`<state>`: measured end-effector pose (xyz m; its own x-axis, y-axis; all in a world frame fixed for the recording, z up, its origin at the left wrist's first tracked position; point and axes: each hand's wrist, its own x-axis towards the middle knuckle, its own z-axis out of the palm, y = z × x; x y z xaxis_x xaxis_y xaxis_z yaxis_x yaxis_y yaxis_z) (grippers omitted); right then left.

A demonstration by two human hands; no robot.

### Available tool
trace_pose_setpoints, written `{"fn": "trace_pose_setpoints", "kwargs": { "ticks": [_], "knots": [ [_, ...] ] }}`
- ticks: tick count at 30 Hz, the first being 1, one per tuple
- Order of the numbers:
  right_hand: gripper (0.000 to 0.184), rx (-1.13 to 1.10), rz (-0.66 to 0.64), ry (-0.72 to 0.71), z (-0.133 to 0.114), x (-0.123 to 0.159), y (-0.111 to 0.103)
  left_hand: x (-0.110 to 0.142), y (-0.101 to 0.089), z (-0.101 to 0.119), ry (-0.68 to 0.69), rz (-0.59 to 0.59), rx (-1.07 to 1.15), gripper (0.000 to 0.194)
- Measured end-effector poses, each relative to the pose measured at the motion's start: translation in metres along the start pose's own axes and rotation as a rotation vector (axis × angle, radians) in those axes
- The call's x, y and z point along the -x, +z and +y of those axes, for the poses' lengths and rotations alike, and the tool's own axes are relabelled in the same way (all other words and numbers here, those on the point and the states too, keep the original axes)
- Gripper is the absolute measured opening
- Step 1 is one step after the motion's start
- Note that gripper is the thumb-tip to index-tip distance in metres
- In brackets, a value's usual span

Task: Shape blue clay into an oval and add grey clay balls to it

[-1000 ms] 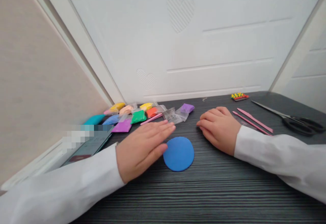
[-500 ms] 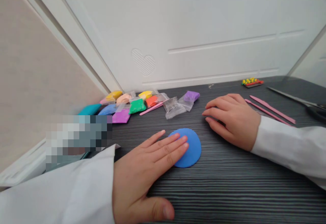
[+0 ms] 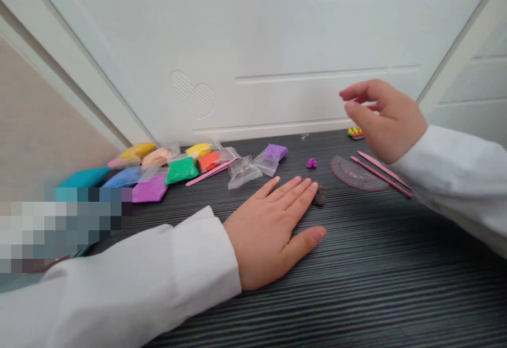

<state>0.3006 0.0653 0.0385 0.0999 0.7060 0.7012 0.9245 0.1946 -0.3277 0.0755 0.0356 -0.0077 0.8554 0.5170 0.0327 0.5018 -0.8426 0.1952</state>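
Observation:
My left hand (image 3: 277, 232) lies flat on the dark striped table, fingers stretched and thumb spread. At its fingertips is a small dark grey lump of clay (image 3: 319, 196), partly covered by a finger. No blue disc shows; whether it is under the palm I cannot tell. My right hand (image 3: 390, 118) is raised above the table's right side, fingers curved and thumb a little apart, with nothing visible in it. Below it lie a clear protractor (image 3: 352, 175) with a pink edge and two pink modelling tools (image 3: 382, 176). A small purple clay piece (image 3: 311, 163) rests beyond my left fingertips.
Bags of coloured clay cluster at the back left, among them a green bag (image 3: 182, 170), a magenta bag (image 3: 149, 188) and a purple bag (image 3: 274, 152). A pink tool (image 3: 208, 172) leans by them. Small yellow-topped pieces (image 3: 355, 132) sit near the white panel (image 3: 277, 47).
My right hand has risen off the table. The blue disc is out of sight. The grey lump, purple piece and protractor now show. The view has shifted right; the scissors have left it.

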Motion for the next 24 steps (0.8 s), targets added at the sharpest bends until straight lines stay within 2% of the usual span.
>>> {"fn": "trace_pose_setpoints", "kwargs": {
  "ticks": [3, 5, 6, 8, 11, 13, 17, 20, 24],
  "knots": [
    [0.047, 0.133, -0.105, 0.071, 0.018, -0.021, -0.011, 0.001, -0.002, 0.002, -0.014, -0.024, 0.006, 0.061],
    [0.043, 0.209, -0.311, 0.071, 0.028, -0.024, -0.013, 0.002, -0.002, 0.004, -0.026, -0.021, 0.011, 0.060],
    [0.037, 0.239, -0.454, 0.054, 0.031, -0.022, -0.012, 0.002, -0.002, 0.004, -0.034, -0.001, 0.012, 0.059],
    [0.029, 0.301, -0.723, -0.003, 0.034, -0.014, -0.009, 0.002, 0.001, 0.004, -0.045, 0.080, 0.032, 0.059],
    [0.043, 0.453, -0.898, -0.072, 0.030, 0.000, -0.002, 0.005, 0.002, -0.001, -0.065, 0.242, 0.187, 0.058],
    [0.044, 0.549, -0.964, -0.096, 0.024, 0.005, -0.001, 0.007, -0.003, -0.004, -0.084, 0.351, 0.361, 0.057],
    [0.028, 0.674, -1.065, -0.102, 0.013, 0.007, -0.003, 0.015, -0.021, -0.008, -0.160, 0.531, 0.590, 0.048],
    [0.028, 0.729, -1.065, -0.108, 0.006, 0.014, -0.003, 0.026, -0.030, -0.011, -0.203, 0.606, 0.636, 0.044],
    [0.028, 0.751, -1.001, -0.136, 0.003, 0.030, 0.002, 0.058, -0.024, -0.022, -0.284, 0.645, 0.600, 0.042]
  ]
}}
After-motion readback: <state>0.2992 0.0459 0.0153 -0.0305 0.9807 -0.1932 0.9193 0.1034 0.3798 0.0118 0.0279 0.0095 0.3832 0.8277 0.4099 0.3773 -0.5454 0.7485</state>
